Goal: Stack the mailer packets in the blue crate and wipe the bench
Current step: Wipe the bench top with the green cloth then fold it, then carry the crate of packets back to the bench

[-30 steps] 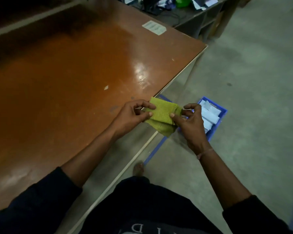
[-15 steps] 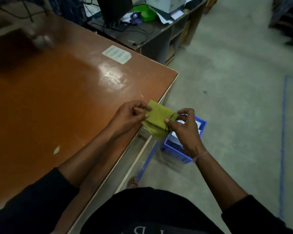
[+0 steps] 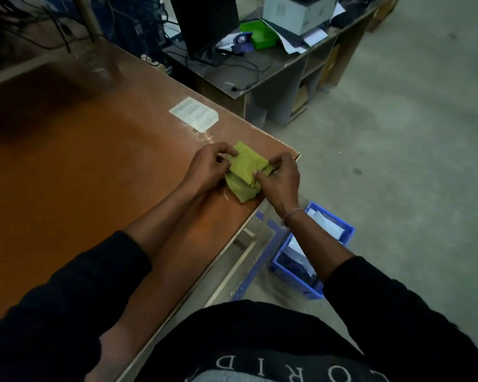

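A folded yellow-green cloth (image 3: 246, 168) lies at the near right corner of the brown bench (image 3: 94, 175). My left hand (image 3: 209, 168) pinches its left edge and my right hand (image 3: 280, 177) pinches its right edge. Both hands sit over the bench top. The blue crate (image 3: 311, 288) stands on the floor right of the bench, partly hidden behind my right forearm. White mailer packets (image 3: 324, 226) lie inside it.
A white paper label (image 3: 194, 113) is stuck on the bench behind the cloth. Beyond the bench stands a grey desk (image 3: 273, 75) with a monitor, cables, a green tray (image 3: 258, 34) and a white box. Bare concrete floor (image 3: 398, 161) spreads to the right.
Both hands moved with the cloth from beyond the bench edge to over the bench corner, where the cloth now lies. My view tilted up, so the crate sits lower right.
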